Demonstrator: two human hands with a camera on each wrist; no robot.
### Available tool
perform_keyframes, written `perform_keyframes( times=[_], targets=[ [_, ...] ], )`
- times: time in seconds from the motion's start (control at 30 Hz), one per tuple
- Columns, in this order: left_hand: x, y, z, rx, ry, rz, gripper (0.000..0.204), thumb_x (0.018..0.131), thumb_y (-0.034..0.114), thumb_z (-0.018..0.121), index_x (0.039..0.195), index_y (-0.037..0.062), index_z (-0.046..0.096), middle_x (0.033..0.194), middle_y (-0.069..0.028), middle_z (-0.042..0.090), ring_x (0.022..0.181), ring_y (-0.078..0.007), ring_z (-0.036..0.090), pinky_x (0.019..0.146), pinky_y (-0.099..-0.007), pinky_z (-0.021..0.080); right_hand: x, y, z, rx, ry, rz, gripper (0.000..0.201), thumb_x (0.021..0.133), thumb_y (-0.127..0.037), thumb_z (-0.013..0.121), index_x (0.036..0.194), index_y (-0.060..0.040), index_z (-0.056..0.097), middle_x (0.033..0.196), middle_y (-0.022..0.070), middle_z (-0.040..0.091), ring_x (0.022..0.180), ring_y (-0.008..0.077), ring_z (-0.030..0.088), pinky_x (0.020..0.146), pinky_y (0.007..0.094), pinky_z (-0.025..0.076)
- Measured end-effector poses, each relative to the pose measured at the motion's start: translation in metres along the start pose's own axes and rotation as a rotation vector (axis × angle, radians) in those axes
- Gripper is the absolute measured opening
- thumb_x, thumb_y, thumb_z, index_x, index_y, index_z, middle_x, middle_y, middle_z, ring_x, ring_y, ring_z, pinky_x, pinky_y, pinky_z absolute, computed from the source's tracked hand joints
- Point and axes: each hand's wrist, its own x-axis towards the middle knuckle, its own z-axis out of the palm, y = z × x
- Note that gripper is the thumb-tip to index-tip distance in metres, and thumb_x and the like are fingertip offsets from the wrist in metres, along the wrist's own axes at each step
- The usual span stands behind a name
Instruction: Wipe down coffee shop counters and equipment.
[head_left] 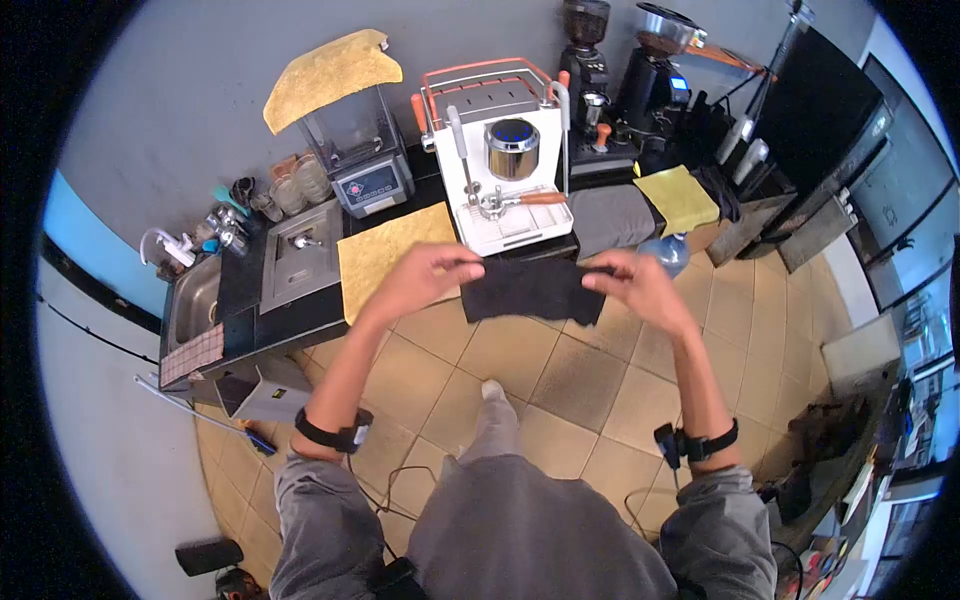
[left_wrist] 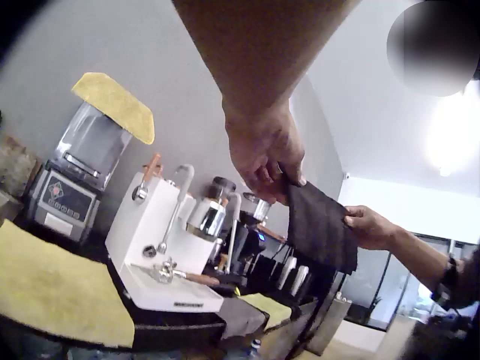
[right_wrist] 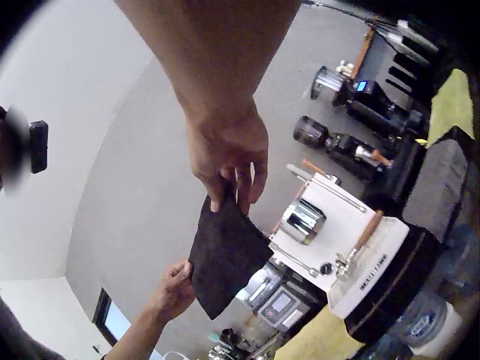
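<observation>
A black cloth point(head_left: 532, 291) hangs stretched between both hands, in front of the counter and above the tiled floor. My left hand point(head_left: 425, 278) pinches one upper corner between thumb and fingers. The opposite upper corner is pinched by my right hand point(head_left: 640, 285). In the left wrist view the dark cloth point(left_wrist: 321, 225) drops in soft folds from the left fingertips. The right wrist view shows the cloth point(right_wrist: 225, 259) spread out below the right fingers. Just beyond it stands a white espresso machine point(head_left: 500, 150) with a wooden-handled portafilter point(head_left: 530, 198) on its drip tray.
A yellow cloth point(head_left: 395, 255) covers the counter left of the machine, near a blender point(head_left: 365, 165) topped with another yellow cloth point(head_left: 335, 75). Grey point(head_left: 610, 218) and yellow cloths point(head_left: 677, 197) lie to the right, below coffee grinders point(head_left: 650, 85). A sink point(head_left: 195, 295) is far left.
</observation>
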Motion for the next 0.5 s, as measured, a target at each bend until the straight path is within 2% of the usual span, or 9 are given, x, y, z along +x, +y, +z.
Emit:
perform_keyframes(
  times=[0.03, 0.13, 0.17, 0.23, 0.3, 0.33, 0.37, 0.43, 0.5],
  targets=[
    [0.016, 0.001, -0.015, 0.018, 0.067, 0.075, 0.022, 0.088, 0.025, 0.072, 0.095, 0.0035, 0.071, 0.076, 0.0006, 0.065, 0.070, -0.0065, 0.054, 0.066, -0.0251, 0.045, 0.026, -0.007, -0.011, -0.041, 0.003, -0.086, 0.025, 0.089, -0.022, 0.070, 0.105, -0.0035, 0.069, 0.075, 0.0043, 0.064, 0.066, 0.0093, 0.051, 0.062, 0.0280, 0.045],
    [0.072, -0.004, -0.063, 0.064, 0.145, 0.144, 0.023, 0.087, 0.024, 0.074, 0.091, 0.0021, 0.070, 0.072, 0.0033, 0.061, 0.064, -0.0030, 0.048, 0.058, -0.0220, 0.040, 0.101, -0.031, -0.039, -0.017, -0.029, -0.086, 0.023, 0.090, -0.020, 0.069, 0.104, -0.0020, 0.069, 0.079, 0.0049, 0.065, 0.068, 0.0093, 0.051, 0.063, 0.0282, 0.046],
    [0.092, -0.014, -0.077, -0.067, 0.152, 0.087, 0.021, 0.087, 0.023, 0.074, 0.089, 0.0022, 0.070, 0.069, 0.0036, 0.059, 0.061, -0.0013, 0.045, 0.054, -0.0205, 0.036, 0.125, -0.036, -0.045, -0.034, -0.015, -0.131, 0.022, 0.090, -0.018, 0.068, 0.102, -0.0004, 0.068, 0.078, 0.0043, 0.065, 0.068, 0.0088, 0.051, 0.063, 0.0270, 0.046],
    [0.133, -0.017, -0.107, 0.019, 0.239, 0.252, 0.019, 0.088, 0.021, 0.073, 0.089, 0.0031, 0.070, 0.064, 0.0034, 0.058, 0.054, -0.0006, 0.044, 0.049, -0.0200, 0.033, 0.175, -0.041, -0.059, -0.114, 0.019, -0.258, 0.021, 0.090, -0.018, 0.068, 0.101, -0.0003, 0.068, 0.077, 0.0038, 0.064, 0.066, 0.0088, 0.052, 0.062, 0.0262, 0.046],
    [0.160, -0.004, -0.136, -0.012, 0.236, 0.018, 0.015, 0.089, 0.014, 0.071, 0.091, 0.0002, 0.069, 0.071, 0.0021, 0.056, 0.050, -0.0030, 0.045, 0.047, -0.0222, 0.037, 0.223, -0.043, -0.073, -0.071, -0.042, -0.166, 0.021, 0.091, -0.018, 0.067, 0.103, -0.0005, 0.068, 0.073, 0.0028, 0.063, 0.057, 0.0086, 0.056, 0.055, 0.0258, 0.046],
    [0.179, -0.002, -0.145, -0.091, 0.247, 0.098, 0.014, 0.091, 0.015, 0.070, 0.093, 0.0014, 0.069, 0.067, 0.0017, 0.056, 0.045, -0.0045, 0.046, 0.043, -0.0209, 0.036, 0.246, -0.042, -0.080, -0.090, -0.041, -0.172, 0.021, 0.092, -0.018, 0.067, 0.104, -0.0008, 0.068, 0.072, 0.0024, 0.062, 0.055, 0.0082, 0.055, 0.053, 0.0252, 0.045],
    [0.191, 0.004, -0.157, -0.056, 0.226, -0.063, 0.016, 0.093, 0.017, 0.067, 0.097, 0.0017, 0.069, 0.070, -0.0010, 0.062, 0.048, -0.0062, 0.054, 0.043, -0.0200, 0.038, 0.265, -0.043, -0.087, -0.106, -0.042, -0.176, 0.021, 0.092, -0.018, 0.066, 0.105, -0.0011, 0.068, 0.072, 0.0020, 0.062, 0.052, 0.0078, 0.055, 0.050, 0.0246, 0.044],
    [0.227, -0.008, -0.171, -0.165, 0.246, -0.004, 0.018, 0.093, 0.018, 0.066, 0.100, 0.0016, 0.068, 0.077, -0.0034, 0.067, 0.061, -0.0071, 0.063, 0.051, -0.0199, 0.046, 0.304, -0.048, -0.097, -0.069, -0.039, -0.104, 0.021, 0.093, -0.017, 0.064, 0.107, -0.0018, 0.068, 0.070, 0.0031, 0.064, 0.050, 0.0081, 0.055, 0.047, 0.0236, 0.044],
    [0.261, -0.023, -0.182, -0.164, 0.247, 0.066, 0.018, 0.093, 0.017, 0.066, 0.100, 0.0009, 0.068, 0.080, -0.0040, 0.068, 0.067, -0.0072, 0.064, 0.058, -0.0207, 0.048, 0.349, -0.033, -0.112, 0.016, -0.126, -0.112, 0.025, 0.094, -0.017, 0.063, 0.109, 0.0020, 0.067, 0.072, 0.0104, 0.069, 0.061, 0.0112, 0.066, 0.051, 0.0251, 0.052]
  ],
)
